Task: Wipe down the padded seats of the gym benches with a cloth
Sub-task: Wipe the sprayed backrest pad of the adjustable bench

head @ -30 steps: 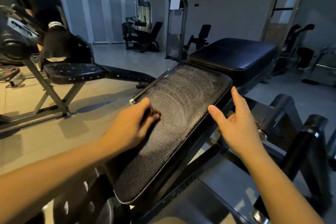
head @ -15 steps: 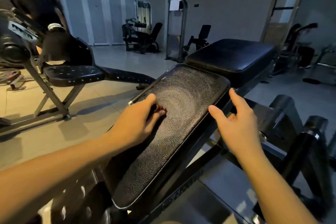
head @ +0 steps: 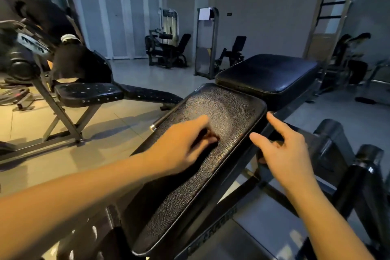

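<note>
Pressing pebbled black pad (head: 213,177), left hand (head: 181,145) curled, contents unclear; right hand (head: 285,154) splayed beside rim.

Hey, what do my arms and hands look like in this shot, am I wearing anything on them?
The left forearm and right forearm are bare to the frame edge, no sleeves showing. The left hand and right hand wear no gloves, and no watch, bracelet or ring shows, though the left hand is blurred, so something small could be missed.
</note>
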